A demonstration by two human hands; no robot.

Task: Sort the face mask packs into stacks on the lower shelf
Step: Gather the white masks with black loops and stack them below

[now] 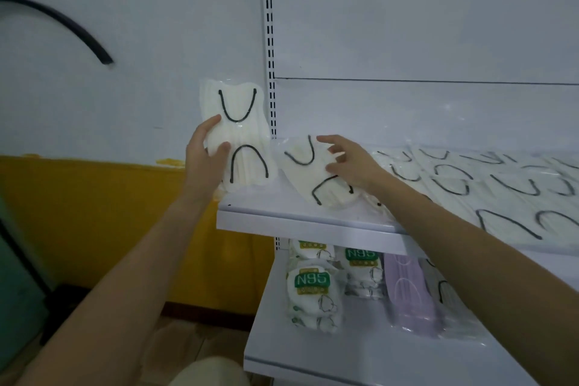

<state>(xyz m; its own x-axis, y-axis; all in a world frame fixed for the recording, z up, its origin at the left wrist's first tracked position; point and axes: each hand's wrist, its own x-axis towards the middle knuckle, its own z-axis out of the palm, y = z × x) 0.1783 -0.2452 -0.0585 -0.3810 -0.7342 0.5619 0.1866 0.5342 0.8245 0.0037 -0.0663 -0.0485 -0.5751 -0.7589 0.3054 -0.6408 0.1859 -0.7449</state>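
Fingers (219, 149) of the left hand (203, 163) are curled round a white mask pack (241, 138) with black ear loops. They hold it upright in the air just off the left end of the upper shelf (297, 222), with the thumb on its front face. The right hand (347, 166) lies over the right side of a second white mask pack (308, 178), which sits tilted near the front left corner of the upper shelf. Its fingers are spread and bent, the thumb touches the pack's face, and I cannot tell whether they grip the pack or only rest on it. More flat white packs with black loops (488, 185) cover the upper shelf towards its right end.

On the lower shelf (313, 351), near its left edge, lie N95 packs (311, 294) with green labels, and another N95 pile (363, 269) sits just beside them, further back. A purple mask pack (410, 291) lies to their right, touching that pile. Just right of it is a black-looped pack (445, 294), partly hidden by the right forearm. A slotted upright (268, 41) rises behind the left end of the upper shelf.
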